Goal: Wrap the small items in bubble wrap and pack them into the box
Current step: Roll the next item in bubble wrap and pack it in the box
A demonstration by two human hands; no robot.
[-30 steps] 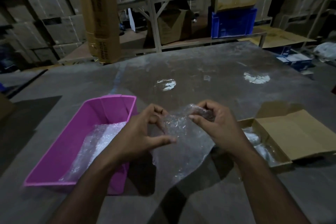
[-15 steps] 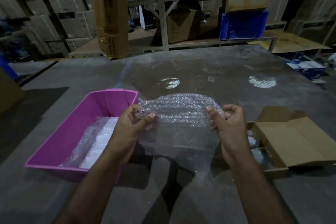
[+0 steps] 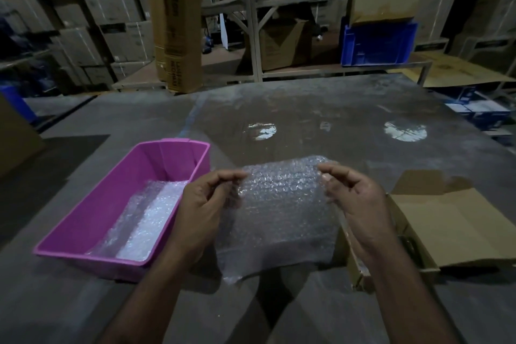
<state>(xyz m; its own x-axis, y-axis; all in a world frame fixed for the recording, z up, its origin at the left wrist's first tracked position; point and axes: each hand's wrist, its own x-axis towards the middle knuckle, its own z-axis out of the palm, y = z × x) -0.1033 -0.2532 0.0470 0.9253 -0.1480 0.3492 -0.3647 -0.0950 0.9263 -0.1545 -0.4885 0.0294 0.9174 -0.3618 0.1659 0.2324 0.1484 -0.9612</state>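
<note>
A clear sheet of bubble wrap (image 3: 279, 212) hangs spread out above the grey table, held by its two upper corners. My left hand (image 3: 203, 204) pinches the upper left corner and my right hand (image 3: 354, 198) pinches the upper right one. A pink plastic tub (image 3: 92, 209) sits to the left with more bubble wrap (image 3: 145, 223) lying in it. An open cardboard box (image 3: 452, 226) stands at the right, its inside mostly hidden behind my right forearm. No small item shows in the sheet.
The grey table (image 3: 307, 120) stretches ahead under a shiny film with bright reflections. A tall cardboard carton (image 3: 176, 22) stands at its far edge. Behind are metal racking, a blue crate (image 3: 377, 42) and stacked cartons.
The crumpled bubble wrap has been pulled out flat. My hands have moved apart to its upper corners, and the sheet now hangs straighter than half a second ago.
</note>
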